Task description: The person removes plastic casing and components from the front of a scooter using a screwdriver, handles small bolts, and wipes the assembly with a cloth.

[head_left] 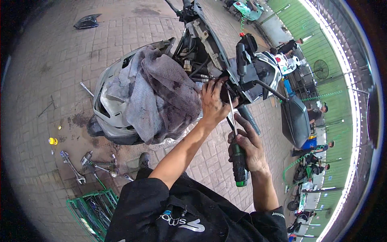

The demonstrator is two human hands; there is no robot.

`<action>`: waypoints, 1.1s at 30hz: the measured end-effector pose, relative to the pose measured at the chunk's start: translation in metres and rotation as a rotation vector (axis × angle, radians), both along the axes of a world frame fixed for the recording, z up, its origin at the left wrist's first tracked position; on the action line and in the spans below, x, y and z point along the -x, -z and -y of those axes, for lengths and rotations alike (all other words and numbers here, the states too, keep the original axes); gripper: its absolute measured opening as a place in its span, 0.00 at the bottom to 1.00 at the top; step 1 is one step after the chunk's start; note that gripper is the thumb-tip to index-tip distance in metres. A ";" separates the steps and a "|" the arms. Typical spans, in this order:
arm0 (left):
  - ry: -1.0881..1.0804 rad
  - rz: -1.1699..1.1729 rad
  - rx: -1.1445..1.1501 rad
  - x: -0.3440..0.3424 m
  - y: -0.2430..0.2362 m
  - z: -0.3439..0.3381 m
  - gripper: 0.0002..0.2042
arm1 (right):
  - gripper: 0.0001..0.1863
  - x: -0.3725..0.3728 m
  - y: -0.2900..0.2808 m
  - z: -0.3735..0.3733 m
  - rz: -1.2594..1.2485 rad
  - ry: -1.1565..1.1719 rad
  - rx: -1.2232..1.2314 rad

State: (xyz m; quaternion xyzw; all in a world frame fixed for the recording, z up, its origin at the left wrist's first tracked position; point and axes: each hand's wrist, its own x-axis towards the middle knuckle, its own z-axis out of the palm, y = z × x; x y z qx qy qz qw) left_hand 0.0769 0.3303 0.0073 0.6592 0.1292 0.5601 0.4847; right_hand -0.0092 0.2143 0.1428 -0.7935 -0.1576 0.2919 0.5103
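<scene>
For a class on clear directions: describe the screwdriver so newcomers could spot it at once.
Find the scooter draped with a grey towel. Right of that towel, the right hand grips the screwdriver. Its thick black handle ends in green, unlike the silvery wrench on the ground.

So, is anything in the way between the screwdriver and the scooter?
Nothing visible blocks the screwdriver in the right hand; its shaft runs close by the left hand toward the scooter. The towel lies off left.

The right grip point(250, 144) holds a screwdriver point(240, 167) toward the scooter point(209, 46)
</scene>
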 end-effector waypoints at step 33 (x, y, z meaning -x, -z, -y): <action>-0.003 0.119 -0.047 -0.004 0.001 -0.003 0.30 | 0.28 0.007 0.002 -0.018 -0.017 0.107 -0.084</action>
